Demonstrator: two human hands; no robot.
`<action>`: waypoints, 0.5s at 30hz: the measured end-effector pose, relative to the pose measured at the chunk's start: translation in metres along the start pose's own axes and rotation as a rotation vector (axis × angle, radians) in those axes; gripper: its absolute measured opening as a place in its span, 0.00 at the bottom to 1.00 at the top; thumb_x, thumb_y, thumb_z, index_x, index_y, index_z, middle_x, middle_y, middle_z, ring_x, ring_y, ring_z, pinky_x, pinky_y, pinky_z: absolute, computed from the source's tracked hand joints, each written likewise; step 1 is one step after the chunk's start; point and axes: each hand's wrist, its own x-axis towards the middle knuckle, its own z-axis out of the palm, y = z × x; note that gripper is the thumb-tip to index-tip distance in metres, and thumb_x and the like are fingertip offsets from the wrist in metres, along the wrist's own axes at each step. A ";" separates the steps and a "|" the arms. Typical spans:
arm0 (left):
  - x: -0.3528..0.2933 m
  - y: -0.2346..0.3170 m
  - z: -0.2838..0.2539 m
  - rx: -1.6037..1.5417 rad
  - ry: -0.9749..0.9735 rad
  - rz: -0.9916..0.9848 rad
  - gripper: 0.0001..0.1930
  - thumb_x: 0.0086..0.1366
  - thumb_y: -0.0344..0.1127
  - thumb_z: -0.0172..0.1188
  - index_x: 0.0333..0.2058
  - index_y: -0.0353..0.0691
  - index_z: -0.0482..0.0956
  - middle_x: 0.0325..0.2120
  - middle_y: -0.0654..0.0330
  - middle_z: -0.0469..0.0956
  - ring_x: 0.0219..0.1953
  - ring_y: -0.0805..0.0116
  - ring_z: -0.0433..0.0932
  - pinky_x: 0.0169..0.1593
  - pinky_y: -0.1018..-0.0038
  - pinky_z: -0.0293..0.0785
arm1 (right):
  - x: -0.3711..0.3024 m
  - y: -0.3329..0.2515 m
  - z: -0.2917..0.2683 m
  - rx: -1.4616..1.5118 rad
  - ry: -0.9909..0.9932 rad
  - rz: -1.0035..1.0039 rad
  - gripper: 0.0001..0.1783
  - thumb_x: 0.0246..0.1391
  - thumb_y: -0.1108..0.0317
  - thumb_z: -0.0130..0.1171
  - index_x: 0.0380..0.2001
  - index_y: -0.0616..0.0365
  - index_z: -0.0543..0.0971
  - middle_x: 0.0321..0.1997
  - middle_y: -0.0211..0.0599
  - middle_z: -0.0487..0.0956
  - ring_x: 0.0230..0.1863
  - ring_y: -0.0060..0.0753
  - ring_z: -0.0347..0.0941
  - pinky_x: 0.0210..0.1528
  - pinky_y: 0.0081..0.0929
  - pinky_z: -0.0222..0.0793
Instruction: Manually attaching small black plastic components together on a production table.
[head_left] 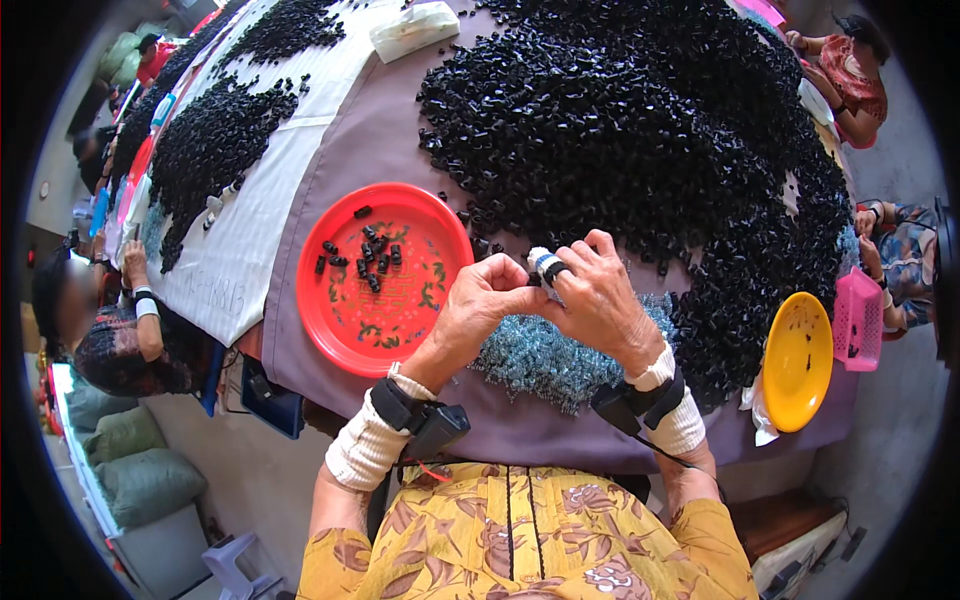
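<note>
My left hand (487,308) and my right hand (605,303) meet in front of me, fingertips pinched together. Between them shows a bit of a small black plastic piece (536,280), mostly covered by the fingers. White wrapping with dark blue bands (546,265) covers a finger of my right hand. Just below the hands lies a heap of small, shiny, pale blue pieces (565,368). On the left, a round red tray (318,312) with a printed pattern holds several black pieces (376,262). Beyond my hands spreads a large pile of similar black pieces (600,130).
A yellow oval tray (790,385) and a pink basket (857,315) stand at the table's right edge. White packaging (415,30) lies at the far side. Other people sit at the left (120,330) and right (850,80), beside more black piles (215,135).
</note>
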 end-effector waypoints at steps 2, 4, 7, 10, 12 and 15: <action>0.002 -0.002 -0.001 -0.014 -0.032 -0.022 0.08 0.53 0.30 0.65 0.27 0.39 0.72 0.24 0.68 0.74 0.29 0.82 0.72 0.35 0.83 0.69 | -0.001 -0.001 0.002 -0.020 0.017 0.003 0.13 0.41 0.59 0.63 0.22 0.59 0.77 0.24 0.33 0.73 0.32 0.32 0.69 0.45 0.36 0.59; 0.001 -0.001 -0.002 -0.001 -0.046 -0.026 0.09 0.52 0.30 0.66 0.27 0.39 0.72 0.24 0.68 0.74 0.30 0.82 0.72 0.35 0.83 0.69 | -0.003 0.000 0.002 0.015 0.005 -0.005 0.11 0.39 0.62 0.64 0.21 0.58 0.77 0.24 0.33 0.73 0.31 0.33 0.69 0.45 0.36 0.59; -0.003 0.003 0.000 0.040 -0.083 -0.032 0.08 0.55 0.32 0.64 0.29 0.38 0.73 0.26 0.67 0.74 0.31 0.81 0.72 0.37 0.81 0.71 | -0.005 0.002 0.004 0.116 0.025 0.030 0.12 0.37 0.62 0.65 0.22 0.59 0.77 0.24 0.34 0.73 0.30 0.34 0.69 0.45 0.36 0.59; -0.008 0.003 0.002 -0.120 -0.037 -0.093 0.08 0.60 0.34 0.59 0.33 0.35 0.75 0.29 0.66 0.75 0.33 0.79 0.74 0.39 0.78 0.73 | -0.005 0.003 0.007 0.201 0.093 0.046 0.14 0.36 0.60 0.67 0.21 0.59 0.77 0.23 0.34 0.73 0.29 0.35 0.69 0.45 0.36 0.60; -0.010 -0.001 -0.001 -0.235 -0.097 -0.152 0.10 0.63 0.35 0.55 0.37 0.33 0.76 0.32 0.64 0.76 0.35 0.77 0.75 0.41 0.76 0.74 | -0.005 0.004 0.008 0.198 0.094 0.051 0.16 0.36 0.59 0.67 0.21 0.59 0.76 0.23 0.35 0.73 0.29 0.35 0.69 0.45 0.36 0.60; -0.010 -0.009 -0.001 -0.205 -0.084 -0.113 0.10 0.64 0.35 0.54 0.37 0.33 0.76 0.32 0.63 0.77 0.34 0.77 0.76 0.40 0.78 0.74 | -0.006 0.002 0.007 0.191 0.077 0.059 0.17 0.35 0.57 0.68 0.20 0.60 0.76 0.23 0.35 0.73 0.28 0.35 0.69 0.45 0.35 0.60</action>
